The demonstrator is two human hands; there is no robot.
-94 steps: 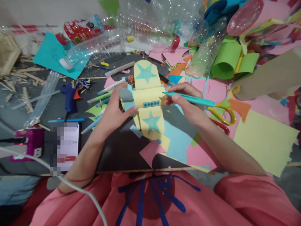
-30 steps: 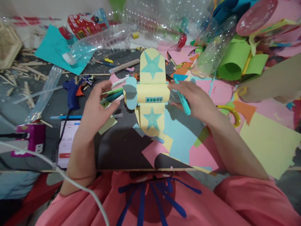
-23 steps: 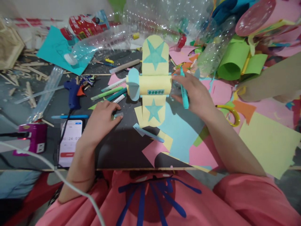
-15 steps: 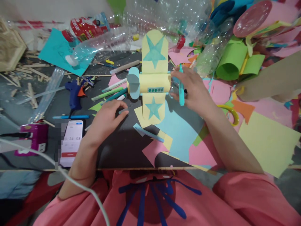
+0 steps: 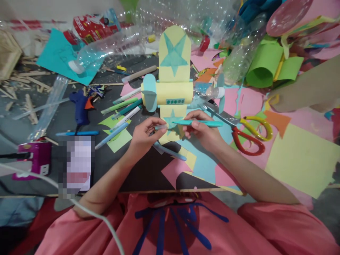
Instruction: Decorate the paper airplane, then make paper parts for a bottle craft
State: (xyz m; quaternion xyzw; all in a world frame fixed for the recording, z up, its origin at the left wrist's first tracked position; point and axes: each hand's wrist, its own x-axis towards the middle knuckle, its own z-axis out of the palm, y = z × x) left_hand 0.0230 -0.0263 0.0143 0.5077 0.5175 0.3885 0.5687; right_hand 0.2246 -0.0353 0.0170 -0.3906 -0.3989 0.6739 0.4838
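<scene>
My right hand (image 5: 203,131) is closed around a teal marker (image 5: 198,123), held level with its end pointing left. My left hand (image 5: 147,136) pinches a small pale marker cap (image 5: 160,126), partly hidden by the fingers, just left of that end. Marker and cap are apart. Behind both hands lies a model plane (image 5: 174,91) made of a plastic bottle wrapped in yellow paper. Its wings carry teal stars, and a row of teal dots marks its side. A light blue propeller (image 5: 221,92) sits at the bottle's neck. The near wing is partly covered by my hands.
Scissors (image 5: 236,124) with red and yellow handles lie right of my right hand. Several markers (image 5: 126,106), a blue glue gun (image 5: 81,108) and a phone (image 5: 78,163) are at left. Paper scraps (image 5: 174,171) cover the front. Plastic bottles (image 5: 111,46) crowd the back.
My right hand has come down and left from the bottle's neck, turning the marker from upright to level. My left hand has moved right with the cap. The propeller and scissors are now uncovered.
</scene>
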